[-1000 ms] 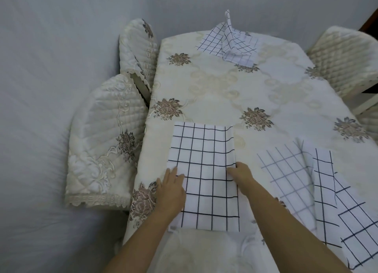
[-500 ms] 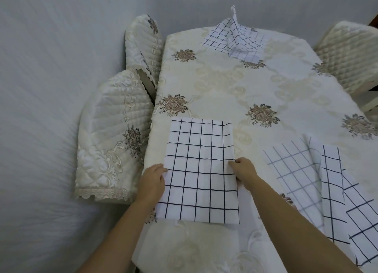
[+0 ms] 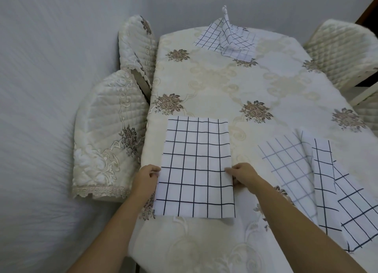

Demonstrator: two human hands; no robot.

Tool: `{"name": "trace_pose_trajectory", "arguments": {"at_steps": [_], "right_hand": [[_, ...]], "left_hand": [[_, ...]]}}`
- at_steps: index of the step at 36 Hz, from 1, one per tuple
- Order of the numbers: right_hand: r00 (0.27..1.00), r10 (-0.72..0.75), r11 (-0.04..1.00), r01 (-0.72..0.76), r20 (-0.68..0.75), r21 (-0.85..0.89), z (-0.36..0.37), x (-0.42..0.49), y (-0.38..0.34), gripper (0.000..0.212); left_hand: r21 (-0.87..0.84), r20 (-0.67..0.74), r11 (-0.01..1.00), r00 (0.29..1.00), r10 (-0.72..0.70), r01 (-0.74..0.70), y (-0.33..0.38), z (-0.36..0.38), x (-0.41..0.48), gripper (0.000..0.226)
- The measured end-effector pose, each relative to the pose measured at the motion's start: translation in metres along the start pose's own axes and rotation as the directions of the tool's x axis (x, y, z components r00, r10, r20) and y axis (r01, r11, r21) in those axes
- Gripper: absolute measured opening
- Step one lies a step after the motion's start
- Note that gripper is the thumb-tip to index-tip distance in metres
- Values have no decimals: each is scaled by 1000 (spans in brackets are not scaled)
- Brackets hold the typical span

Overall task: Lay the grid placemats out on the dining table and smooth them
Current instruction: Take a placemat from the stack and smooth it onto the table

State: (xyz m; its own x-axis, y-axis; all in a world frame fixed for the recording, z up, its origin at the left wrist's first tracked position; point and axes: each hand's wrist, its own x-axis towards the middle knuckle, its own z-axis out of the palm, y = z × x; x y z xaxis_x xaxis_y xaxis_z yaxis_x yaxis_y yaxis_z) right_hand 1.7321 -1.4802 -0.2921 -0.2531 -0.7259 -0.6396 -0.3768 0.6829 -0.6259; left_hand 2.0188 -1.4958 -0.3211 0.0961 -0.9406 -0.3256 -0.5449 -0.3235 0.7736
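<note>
A white placemat with a black grid (image 3: 196,166) lies flat near the table's left front edge. My left hand (image 3: 146,177) pinches its left edge and my right hand (image 3: 244,175) pinches its right edge, both about two thirds of the way down. To the right lies a rumpled heap of grid placemats (image 3: 319,178), partly folded over one another. At the far end of the table, another grid placemat (image 3: 227,41) sits crumpled with one corner sticking up.
The dining table (image 3: 245,88) wears a cream cloth with brown flower motifs. Two quilted cream chair backs (image 3: 106,133) stand along the left side, against a grey wall. Another quilted chair (image 3: 341,54) is at the far right.
My left hand slid off the mat's surface to its left edge and now pinches it. My right hand stays at the right edge. The mat shifted slightly toward the table's left edge.
</note>
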Motion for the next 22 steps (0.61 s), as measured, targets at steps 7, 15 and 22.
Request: {"name": "trace_pose_trajectory", "arguments": {"at_steps": [7, 15, 22], "right_hand": [[1000, -14, 999, 14, 13, -48, -1, -8, 9, 37], [995, -34, 999, 32, 95, 25, 1, -26, 17, 17], [991, 30, 998, -36, 128, 45, 3, -36, 31, 13]], "left_hand": [[229, 65, 970, 995, 70, -83, 2, -2, -3, 20], [426, 87, 900, 995, 58, -90, 5, -2, -20, 25], [419, 107, 908, 994, -31, -17, 4, -1, -34, 7]]}}
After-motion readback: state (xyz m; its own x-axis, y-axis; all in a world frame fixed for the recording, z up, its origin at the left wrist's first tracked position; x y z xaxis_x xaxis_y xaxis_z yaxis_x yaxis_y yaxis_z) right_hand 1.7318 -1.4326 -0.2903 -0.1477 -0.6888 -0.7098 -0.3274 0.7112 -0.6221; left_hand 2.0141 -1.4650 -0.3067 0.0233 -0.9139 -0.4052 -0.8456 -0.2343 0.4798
